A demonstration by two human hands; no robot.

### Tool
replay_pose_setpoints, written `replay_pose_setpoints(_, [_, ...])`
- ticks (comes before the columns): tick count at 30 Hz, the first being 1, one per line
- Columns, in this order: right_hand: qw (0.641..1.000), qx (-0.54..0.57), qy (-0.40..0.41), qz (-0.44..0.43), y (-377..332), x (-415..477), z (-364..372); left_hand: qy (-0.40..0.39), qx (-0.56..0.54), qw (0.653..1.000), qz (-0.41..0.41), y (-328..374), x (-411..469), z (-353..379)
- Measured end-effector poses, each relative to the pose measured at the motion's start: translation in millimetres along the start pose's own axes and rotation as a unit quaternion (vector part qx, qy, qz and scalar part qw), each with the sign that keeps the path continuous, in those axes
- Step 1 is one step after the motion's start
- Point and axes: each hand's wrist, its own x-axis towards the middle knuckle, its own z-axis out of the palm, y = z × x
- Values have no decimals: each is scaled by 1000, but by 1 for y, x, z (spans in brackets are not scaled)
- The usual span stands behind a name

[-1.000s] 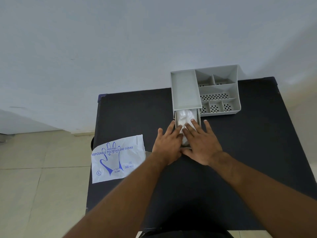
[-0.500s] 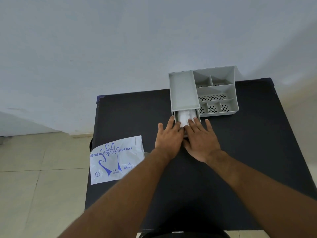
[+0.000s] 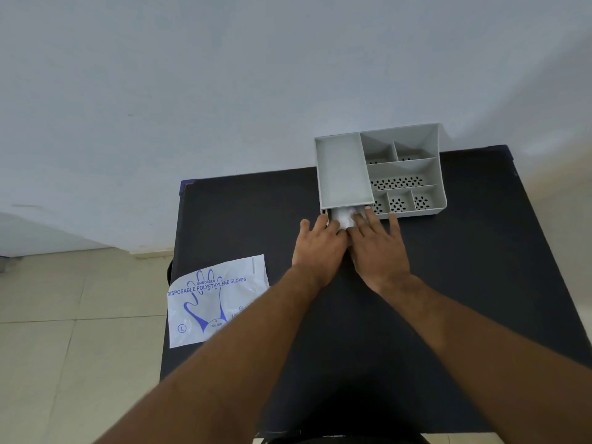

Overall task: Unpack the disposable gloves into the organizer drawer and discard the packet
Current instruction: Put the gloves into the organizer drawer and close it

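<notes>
A grey organizer (image 3: 413, 139) stands at the far side of the black table (image 3: 464, 283). Its drawer sticks out only a little at the front left, and crumpled white gloves (image 3: 342, 216) show in the gap. My left hand (image 3: 318, 248) and my right hand (image 3: 378, 248) lie flat side by side against the drawer front, fingers spread and touching the gloves. The white glove packet (image 3: 208, 302) with blue print lies flat on the table's left edge, partly overhanging, my left forearm crossing its corner.
The organizer has several open compartments with perforated floors (image 3: 397, 182). A pale wall rises behind the table. Beige floor tiles (image 3: 64, 315) lie to the left, below the table's edge.
Both hands have moved forward, away from me. The drawer has slid most of the way into the organizer, leaving less of the gloves showing.
</notes>
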Motion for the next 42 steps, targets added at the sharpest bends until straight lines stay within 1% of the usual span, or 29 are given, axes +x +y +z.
replay_pose_setpoints(3, [999,0,46,7,3,0,5,27,-23,999,2,-2,-2,2])
replay_pose_setpoints(5, [998,1,56,10,3,-1,7,33,-40,999,5,-3,-3,5])
replay_pose_setpoints(8, [999,3,39,5,2,-3,8,16,-38,999,10,-5,-2,8])
replay_pose_setpoints(12, [999,37,31,15,2,0,8,-4,-19,1000,12,-8,2,10])
replay_pose_setpoints(16, [999,20,28,18,1,5,5,-24,1,1000,5,-5,8,6])
replay_pose_setpoints(20, [999,3,32,12,1,10,3,-16,18,1000,-1,-6,12,2])
replay_pose_setpoints(24, [996,0,83,13,5,11,4,42,12,999,-19,-5,11,4])
replay_pose_setpoints(29, [981,34,187,35,11,12,8,77,-8,996,-43,-12,13,9])
replay_pose_setpoints(31, [978,32,204,36,11,15,6,103,-14,993,-51,-16,16,13])
replay_pose_setpoints(34, [982,27,181,45,12,21,2,122,-39,989,-75,-20,23,13])
replay_pose_setpoints(39, [989,32,131,56,15,34,-3,59,-68,993,-82,-27,37,9])
replay_pose_setpoints(42, [990,29,129,58,16,41,-4,59,-79,991,-91,-31,42,8])
